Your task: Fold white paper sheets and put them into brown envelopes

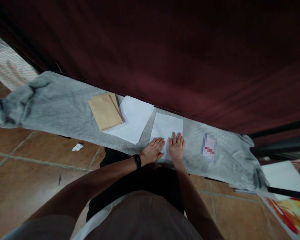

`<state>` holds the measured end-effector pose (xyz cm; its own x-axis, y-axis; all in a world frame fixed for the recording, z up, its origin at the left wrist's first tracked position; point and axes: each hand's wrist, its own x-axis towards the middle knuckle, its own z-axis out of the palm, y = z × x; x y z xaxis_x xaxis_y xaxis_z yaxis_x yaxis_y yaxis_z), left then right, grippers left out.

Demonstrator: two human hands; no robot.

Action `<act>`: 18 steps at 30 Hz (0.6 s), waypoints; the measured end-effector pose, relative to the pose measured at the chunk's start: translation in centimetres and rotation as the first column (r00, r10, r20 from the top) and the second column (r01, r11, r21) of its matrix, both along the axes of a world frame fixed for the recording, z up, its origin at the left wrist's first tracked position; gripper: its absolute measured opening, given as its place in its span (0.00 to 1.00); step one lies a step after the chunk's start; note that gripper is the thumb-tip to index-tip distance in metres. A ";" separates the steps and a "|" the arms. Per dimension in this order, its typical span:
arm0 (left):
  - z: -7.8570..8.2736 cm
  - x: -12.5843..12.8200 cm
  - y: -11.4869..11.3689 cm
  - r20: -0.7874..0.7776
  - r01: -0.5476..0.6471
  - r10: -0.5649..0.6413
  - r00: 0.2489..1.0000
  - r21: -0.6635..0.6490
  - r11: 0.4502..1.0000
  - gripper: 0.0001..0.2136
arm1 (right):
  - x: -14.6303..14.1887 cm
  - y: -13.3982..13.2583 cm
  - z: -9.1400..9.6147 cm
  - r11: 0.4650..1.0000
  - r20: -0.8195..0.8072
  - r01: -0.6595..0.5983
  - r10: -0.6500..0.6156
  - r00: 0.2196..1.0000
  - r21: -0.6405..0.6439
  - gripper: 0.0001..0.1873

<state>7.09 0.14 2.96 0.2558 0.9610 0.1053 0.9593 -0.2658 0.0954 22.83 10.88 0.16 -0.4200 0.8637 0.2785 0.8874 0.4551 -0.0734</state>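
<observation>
A white sheet of paper point(168, 124) lies flat on the grey cloth in front of me. My left hand point(153, 150), with a black band at the wrist, rests palm down on its near left part, fingers stretched out. Flat on the near right part of the same sheet is my right hand point(176, 146), its fingers slightly spread. Left of this sheet, more white paper point(136, 116) lies in a loose stack. Brown envelopes point(105, 111) overlap that stack's left side.
The grey cloth point(65, 106) covers a long, narrow bench. A dark red curtain-like surface point(165, 60) rises along its far edge. A blurred-out small item point(209, 147) lies to the right. A crumpled white scrap point(77, 147) is on the tiled floor point(47, 180).
</observation>
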 end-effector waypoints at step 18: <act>-1.2 -0.6 0.4 0.156 -0.068 0.065 0.986 0.012 0.998 0.26 | -0.2 -0.2 0.3 0.999 -0.131 -0.025 0.021 0.991 -0.030 0.28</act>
<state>6.53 0.51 1.75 0.1706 0.9730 0.1552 0.9489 -0.2047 0.2403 22.68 10.70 0.47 -0.4017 0.8636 0.3048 0.8585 0.4709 -0.2030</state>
